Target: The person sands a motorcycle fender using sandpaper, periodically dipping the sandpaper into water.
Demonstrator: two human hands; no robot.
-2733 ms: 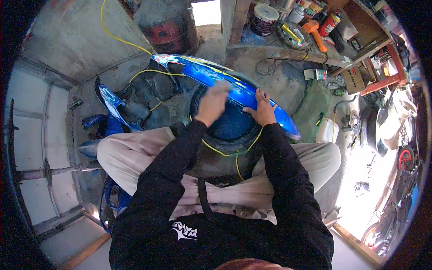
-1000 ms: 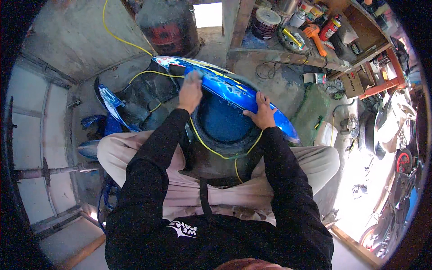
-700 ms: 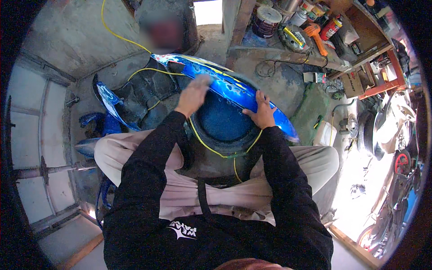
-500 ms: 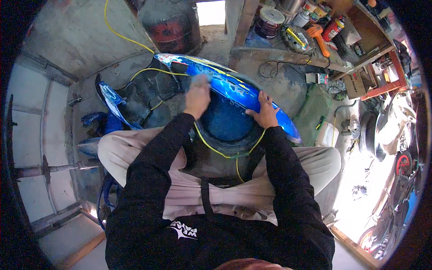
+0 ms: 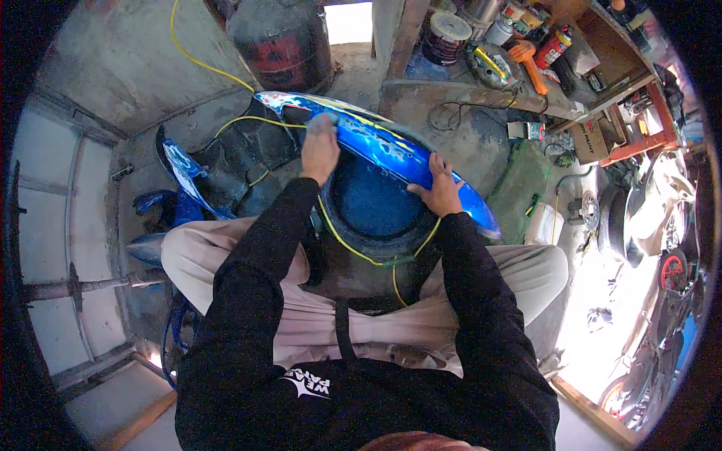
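Observation:
A long, curved blue vehicle body panel [image 5: 368, 148] lies slantwise in front of me, with white and yellow markings and patchy worn paint. My left hand [image 5: 321, 149] presses its fingers, held close together, against the panel's left part; anything under them is hidden. Toward the panel's right end, my right hand [image 5: 442, 188] grips the near edge, thumb on one side and fingers over the top. Beneath the panel sits a round, black tyre-like ring [image 5: 368, 246] with a dark blue middle.
Another blue-and-white panel [image 5: 183, 165] leans at the left, near a yellow cord [image 5: 248, 118]. A drum [image 5: 282, 49] stands behind. At the upper right, a wooden shelf [image 5: 481, 92] holds cans and an orange tool [image 5: 529, 64]. Green cloth [image 5: 523, 188] lies right of the panel.
My left hand has slid slightly left along the panel and is less blurred now. My right hand keeps its grip at the same place.

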